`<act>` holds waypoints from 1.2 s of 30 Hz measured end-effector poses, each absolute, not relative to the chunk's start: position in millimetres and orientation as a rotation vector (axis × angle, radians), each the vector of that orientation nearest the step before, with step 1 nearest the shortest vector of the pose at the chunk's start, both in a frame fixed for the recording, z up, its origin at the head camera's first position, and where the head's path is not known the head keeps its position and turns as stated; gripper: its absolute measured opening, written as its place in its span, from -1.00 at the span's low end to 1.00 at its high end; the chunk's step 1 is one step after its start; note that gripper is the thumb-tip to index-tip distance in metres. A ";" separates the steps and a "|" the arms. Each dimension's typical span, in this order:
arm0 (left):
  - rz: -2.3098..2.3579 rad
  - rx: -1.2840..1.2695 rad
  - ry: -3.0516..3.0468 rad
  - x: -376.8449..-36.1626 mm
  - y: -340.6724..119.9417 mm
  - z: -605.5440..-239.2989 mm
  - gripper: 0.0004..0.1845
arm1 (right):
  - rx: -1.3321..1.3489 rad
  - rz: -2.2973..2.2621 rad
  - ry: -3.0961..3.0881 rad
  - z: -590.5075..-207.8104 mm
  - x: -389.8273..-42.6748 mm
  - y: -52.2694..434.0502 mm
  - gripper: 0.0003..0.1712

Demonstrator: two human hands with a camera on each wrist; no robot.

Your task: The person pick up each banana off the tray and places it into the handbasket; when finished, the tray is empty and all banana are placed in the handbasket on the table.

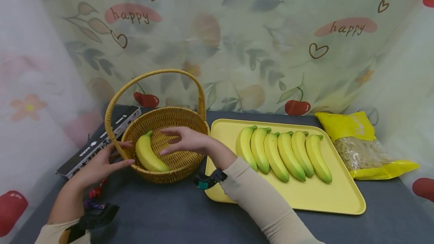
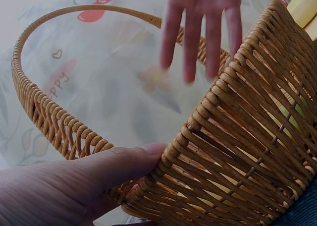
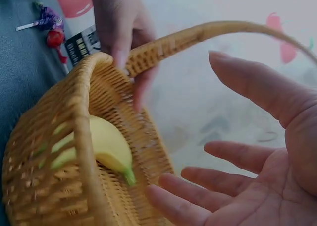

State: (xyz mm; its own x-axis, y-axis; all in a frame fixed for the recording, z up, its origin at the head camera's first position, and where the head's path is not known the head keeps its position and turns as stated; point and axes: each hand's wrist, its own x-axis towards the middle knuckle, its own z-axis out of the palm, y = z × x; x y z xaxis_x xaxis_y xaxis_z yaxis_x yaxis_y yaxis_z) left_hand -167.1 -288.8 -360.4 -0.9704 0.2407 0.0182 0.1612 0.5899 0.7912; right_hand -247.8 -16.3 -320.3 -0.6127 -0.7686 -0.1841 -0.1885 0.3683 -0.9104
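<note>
Behind the basket (image 1: 176, 118), "happy" on the curtain (image 1: 132, 15), left hand (image 1: 101, 165) steadying its rim, right hand (image 1: 184, 141) released above the banana (image 1: 148, 156)

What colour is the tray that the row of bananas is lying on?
Pale yellow; the tray shows best in the head view, with six bananas on it.

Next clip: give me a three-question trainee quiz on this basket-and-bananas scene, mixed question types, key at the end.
1. How many bananas lie on the yellow tray?
2. True or false: the right hand grips the banana in the wicker basket.
3. What does the left hand touch? A) the basket's side B) the tray C) the yellow bag

Key: 1. Six. 2. False; it hovers open above the banana in the basket. 3. A.
</note>
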 end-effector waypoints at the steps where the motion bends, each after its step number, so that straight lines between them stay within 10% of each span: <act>1: 1.338 0.342 2.721 -167.2 -288.8 -360.5 -0.41 | -0.843 -1.249 2.026 -320.2 -246.4 -7.5 -0.24; 20: 1.349 0.341 2.703 -167.4 -288.7 -362.1 -0.41 | -0.590 -1.607 2.150 -353.4 -235.6 139.6 -0.16; 36: 1.364 0.335 2.691 -168.3 -288.8 -363.3 -0.41 | -0.363 -1.533 2.470 -390.7 -245.0 150.8 -0.12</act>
